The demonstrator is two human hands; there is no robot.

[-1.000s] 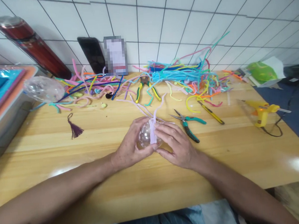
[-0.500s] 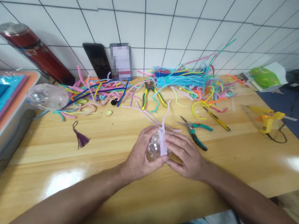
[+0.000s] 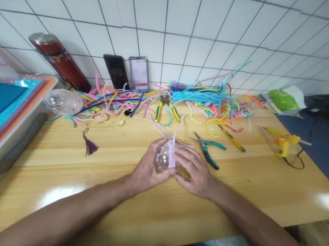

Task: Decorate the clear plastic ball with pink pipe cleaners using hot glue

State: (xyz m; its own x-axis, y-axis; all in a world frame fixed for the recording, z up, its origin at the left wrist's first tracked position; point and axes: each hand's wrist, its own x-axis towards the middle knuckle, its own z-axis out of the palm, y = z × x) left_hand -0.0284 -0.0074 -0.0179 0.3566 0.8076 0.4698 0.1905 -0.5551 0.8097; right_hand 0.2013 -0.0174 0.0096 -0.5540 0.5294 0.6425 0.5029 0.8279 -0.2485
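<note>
My left hand [image 3: 147, 169] and my right hand [image 3: 193, 168] both cup a clear plastic ball [image 3: 163, 161] on the wooden table [image 3: 73, 173]. Each hand's fingers are curled round the ball. A pale lilac pipe cleaner [image 3: 171, 156] runs down the ball's front between my thumbs, and its loose ends fan out behind toward the wall. Teal-handled pliers [image 3: 208, 151] lie just right of my right hand.
A heap of coloured pipe cleaners [image 3: 196, 95] lines the back of the table, with yellow-handled pliers [image 3: 165, 107] in it. A yellow craft knife [image 3: 232, 138], a glue gun [image 3: 283, 142], a purple tassel [image 3: 89, 145], a second clear ball [image 3: 63, 101], a red flask [image 3: 60, 62] and stacked felt sheets [image 3: 7, 106] stand around.
My hands hold the ball the same way throughout. The camera has shifted, so the scene sits slightly differently in the picture.
</note>
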